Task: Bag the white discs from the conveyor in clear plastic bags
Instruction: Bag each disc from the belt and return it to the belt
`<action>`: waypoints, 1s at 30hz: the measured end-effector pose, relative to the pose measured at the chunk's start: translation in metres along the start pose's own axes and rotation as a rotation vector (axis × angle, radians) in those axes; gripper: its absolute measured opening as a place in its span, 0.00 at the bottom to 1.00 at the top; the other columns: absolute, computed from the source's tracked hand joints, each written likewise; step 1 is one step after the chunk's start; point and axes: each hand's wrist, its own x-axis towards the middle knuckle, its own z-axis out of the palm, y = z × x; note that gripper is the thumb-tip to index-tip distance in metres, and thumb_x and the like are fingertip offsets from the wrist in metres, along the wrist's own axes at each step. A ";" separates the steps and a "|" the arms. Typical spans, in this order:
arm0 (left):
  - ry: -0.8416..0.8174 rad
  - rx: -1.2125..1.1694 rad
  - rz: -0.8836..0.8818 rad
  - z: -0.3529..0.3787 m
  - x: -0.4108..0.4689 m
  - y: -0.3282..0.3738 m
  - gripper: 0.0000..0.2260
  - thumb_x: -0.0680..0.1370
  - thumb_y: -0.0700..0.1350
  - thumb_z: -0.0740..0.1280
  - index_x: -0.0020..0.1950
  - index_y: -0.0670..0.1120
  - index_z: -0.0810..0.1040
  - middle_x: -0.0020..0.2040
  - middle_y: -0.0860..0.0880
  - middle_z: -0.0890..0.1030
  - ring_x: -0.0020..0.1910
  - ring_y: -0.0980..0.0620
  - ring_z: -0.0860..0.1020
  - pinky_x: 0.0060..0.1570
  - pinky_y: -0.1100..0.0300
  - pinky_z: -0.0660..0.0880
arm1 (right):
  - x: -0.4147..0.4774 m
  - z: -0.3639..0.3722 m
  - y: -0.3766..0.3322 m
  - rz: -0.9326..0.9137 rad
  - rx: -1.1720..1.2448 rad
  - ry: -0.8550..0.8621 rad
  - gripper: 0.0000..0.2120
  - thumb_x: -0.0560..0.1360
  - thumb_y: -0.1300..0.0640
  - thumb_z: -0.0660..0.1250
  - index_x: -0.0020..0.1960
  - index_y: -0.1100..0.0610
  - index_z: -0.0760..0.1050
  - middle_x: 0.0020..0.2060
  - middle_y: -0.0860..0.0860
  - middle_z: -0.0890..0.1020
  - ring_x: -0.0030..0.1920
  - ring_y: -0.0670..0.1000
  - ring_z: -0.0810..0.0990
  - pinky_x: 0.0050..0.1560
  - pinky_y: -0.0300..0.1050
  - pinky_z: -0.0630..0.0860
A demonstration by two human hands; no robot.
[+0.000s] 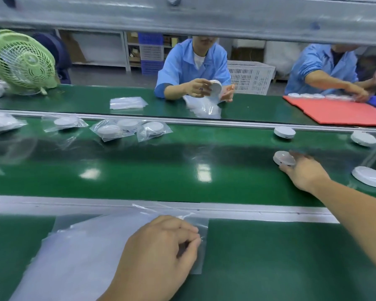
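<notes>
Right grip (pixel 304 172) is closed on a white round plastic disc (pixel 284 158), thumb at the near edge and fingers over the far edge. The disc is tilted on the glossy green conveyor belt (pixel 161 174); I cannot tell if it is lifted clear. Left grip (pixel 159 255) is curled and pinches the right edge of a clear plastic bag (pixel 195 224). The bag tops a flat stack of clear bags (pixel 80 253) on the green table (pixel 280 268), on the near side of the belt from the right grip.

Three loose white discs lie near the right grip:
- far-rail disc (pixel 284 132), just beyond the grip
- far-right disc (pixel 363 139), beyond and to the right
- near-right disc (pixel 369 176), to the right

Well left of the right grip, along the belt's far side, lie bagged discs (pixel 109 130). Across the belt, a person in a pale blue coat (pixel 182 66) holds a disc over a bag. A second blue-coated person (pixel 321 66) reaches over a red sheet (pixel 345 111). A green fan (pixel 22 59) stands at far left.
</notes>
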 end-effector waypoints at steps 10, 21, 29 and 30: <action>0.034 -0.054 -0.111 -0.011 0.003 -0.007 0.06 0.77 0.59 0.66 0.48 0.66 0.83 0.52 0.79 0.75 0.58 0.72 0.73 0.52 0.74 0.70 | -0.008 -0.002 -0.039 -0.159 -0.090 0.132 0.15 0.84 0.48 0.56 0.60 0.59 0.72 0.51 0.63 0.80 0.45 0.62 0.78 0.47 0.55 0.78; 0.112 -0.144 -0.202 -0.014 0.006 -0.005 0.04 0.78 0.56 0.69 0.50 0.68 0.80 0.50 0.76 0.78 0.54 0.69 0.77 0.51 0.57 0.79 | -0.195 -0.022 -0.113 -1.145 0.160 0.478 0.20 0.70 0.54 0.65 0.61 0.46 0.80 0.55 0.42 0.86 0.46 0.48 0.83 0.43 0.45 0.75; 0.060 -0.458 -0.170 -0.012 0.005 0.003 0.10 0.76 0.63 0.65 0.54 0.66 0.83 0.51 0.69 0.83 0.54 0.65 0.80 0.53 0.62 0.79 | -0.228 -0.009 -0.110 -1.230 0.225 0.509 0.16 0.78 0.58 0.64 0.62 0.52 0.84 0.59 0.47 0.84 0.49 0.50 0.83 0.42 0.48 0.77; 0.009 -0.582 -0.149 -0.013 0.004 0.006 0.11 0.76 0.63 0.67 0.56 0.65 0.83 0.52 0.67 0.83 0.55 0.64 0.81 0.53 0.66 0.77 | -0.229 -0.008 -0.109 -1.196 0.299 0.467 0.14 0.79 0.55 0.66 0.63 0.50 0.82 0.58 0.45 0.83 0.49 0.49 0.82 0.43 0.48 0.77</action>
